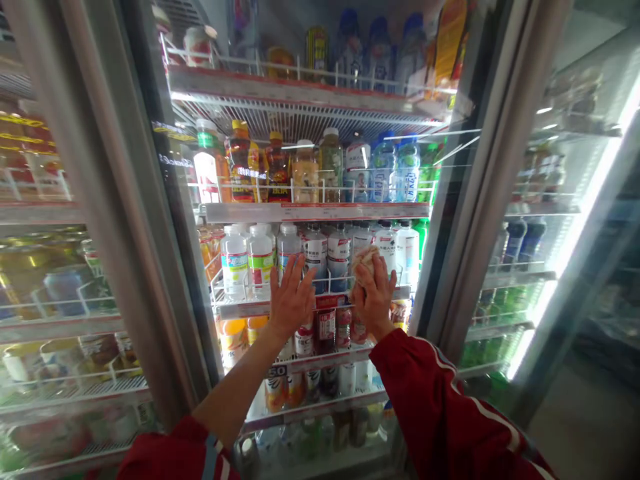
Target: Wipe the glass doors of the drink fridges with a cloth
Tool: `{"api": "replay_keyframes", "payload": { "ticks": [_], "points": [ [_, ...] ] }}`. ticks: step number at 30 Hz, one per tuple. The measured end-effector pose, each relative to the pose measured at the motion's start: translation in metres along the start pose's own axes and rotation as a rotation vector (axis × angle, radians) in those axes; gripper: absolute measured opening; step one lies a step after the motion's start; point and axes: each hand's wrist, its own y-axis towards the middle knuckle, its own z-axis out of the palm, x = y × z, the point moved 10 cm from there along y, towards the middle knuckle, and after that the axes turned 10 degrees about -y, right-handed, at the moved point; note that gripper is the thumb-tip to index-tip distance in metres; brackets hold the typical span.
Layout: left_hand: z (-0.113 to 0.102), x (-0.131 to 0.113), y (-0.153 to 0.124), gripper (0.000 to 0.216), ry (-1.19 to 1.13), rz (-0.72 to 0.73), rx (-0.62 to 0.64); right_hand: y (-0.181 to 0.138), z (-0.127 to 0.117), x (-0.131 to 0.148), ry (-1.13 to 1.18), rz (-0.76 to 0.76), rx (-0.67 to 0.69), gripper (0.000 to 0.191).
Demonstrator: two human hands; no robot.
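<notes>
A glass cooler door (pixel 320 123) stands upright in front of me, with bottles on shelves behind it. My left hand (pixel 293 297) is raised before the glass with its fingers spread and nothing in it; whether it touches the pane I cannot tell. To its right, my right hand (pixel 374 293) presses a crumpled pale cloth (pixel 366 259) toward the glass. The cloth sticks out above and beside the fingers. Both hands are level with the row of white-capped bottles (pixel 234 261) on a middle shelf.
Metal frames, left (pixel 107 200) and right (pixel 493 180), edge the door. Other drink shelves (pixel 35 327) stand at the left. On the right, a bright light strip (pixel 565 260) runs beside more bottles (pixel 533 239). White wire rails (pixel 350 191) front the shelves.
</notes>
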Motion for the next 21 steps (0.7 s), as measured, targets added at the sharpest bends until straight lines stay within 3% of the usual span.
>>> {"api": "replay_keyframes", "payload": {
  "ticks": [7,14,21],
  "points": [
    [0.004,0.000,0.000,0.041,0.049,0.018,-0.047,-0.004,0.006,0.015,0.009,-0.103,0.084,0.036],
    [0.002,-0.006,0.002,0.041,0.039,0.016,-0.028,0.000,-0.005,-0.028,-0.033,0.005,0.012,0.043],
    [0.031,-0.039,0.027,0.046,-0.040,0.016,0.055,0.002,0.003,0.001,-0.003,-0.074,0.054,0.044]
  ]
}}
